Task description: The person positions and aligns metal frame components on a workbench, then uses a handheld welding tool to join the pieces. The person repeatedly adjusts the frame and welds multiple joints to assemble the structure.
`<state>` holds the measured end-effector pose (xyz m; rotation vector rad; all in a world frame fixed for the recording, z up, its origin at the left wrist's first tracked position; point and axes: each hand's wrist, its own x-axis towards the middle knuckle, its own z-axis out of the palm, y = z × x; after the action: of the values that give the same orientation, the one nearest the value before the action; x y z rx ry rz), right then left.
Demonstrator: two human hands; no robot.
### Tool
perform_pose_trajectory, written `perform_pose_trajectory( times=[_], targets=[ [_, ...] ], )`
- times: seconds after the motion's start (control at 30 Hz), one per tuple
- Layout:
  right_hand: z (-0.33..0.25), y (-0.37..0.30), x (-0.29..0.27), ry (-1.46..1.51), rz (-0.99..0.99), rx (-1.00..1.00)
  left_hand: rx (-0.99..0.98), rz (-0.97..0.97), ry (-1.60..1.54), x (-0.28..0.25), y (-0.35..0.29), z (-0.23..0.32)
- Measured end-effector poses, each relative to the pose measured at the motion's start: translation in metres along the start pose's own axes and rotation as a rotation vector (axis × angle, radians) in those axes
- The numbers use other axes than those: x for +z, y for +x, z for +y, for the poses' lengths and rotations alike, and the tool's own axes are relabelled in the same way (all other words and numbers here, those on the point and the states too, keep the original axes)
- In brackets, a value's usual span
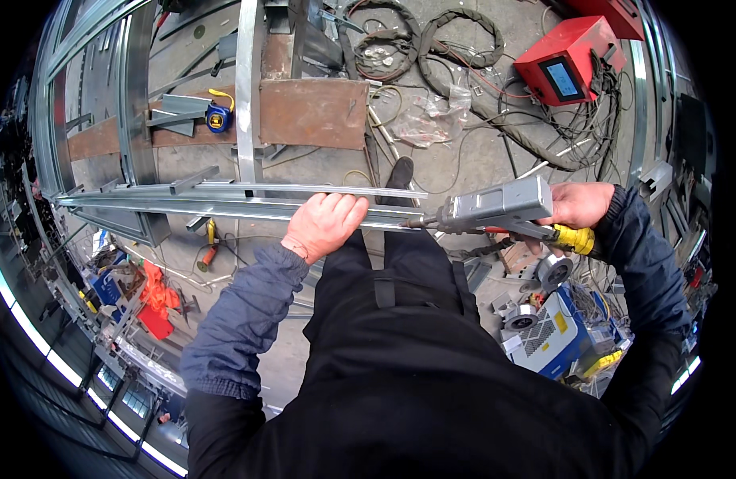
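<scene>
Here, left grip [326, 226] clasps metal rail [256, 209], right grip [580, 205] clasps grey tool [497, 203]; blue screen [561, 80] shows tiny characters.

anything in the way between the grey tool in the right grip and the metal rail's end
No, nothing visible. The grey handheld tool in the right grip has its nose at the right end of the metal rail; the left grip is on that rail, farther left.

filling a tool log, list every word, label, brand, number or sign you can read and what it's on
Nothing is clear enough to quote.
Blue screen on red boxy machine: too small to read.
Blue rounded tape measure: print too small.
Yellow labels on blue-and-white metal machine: too blurred.
Grey metal handheld tool: none readable.
</scene>
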<state>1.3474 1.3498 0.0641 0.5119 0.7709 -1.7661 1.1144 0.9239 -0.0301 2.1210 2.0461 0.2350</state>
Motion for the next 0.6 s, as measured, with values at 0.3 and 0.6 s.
perform_pose_trajectory(
  times=[0.3,0.6],
  targets=[
    [-0.010,-0.002,0.008,-0.038,0.031,0.047,0.005,-0.001,-0.019,-0.001,-0.002,0.001],
    [-0.005,0.002,0.008,0.002,0.029,0.045,0.024,0.002,0.002,-0.003,0.000,0.002]
  ],
)
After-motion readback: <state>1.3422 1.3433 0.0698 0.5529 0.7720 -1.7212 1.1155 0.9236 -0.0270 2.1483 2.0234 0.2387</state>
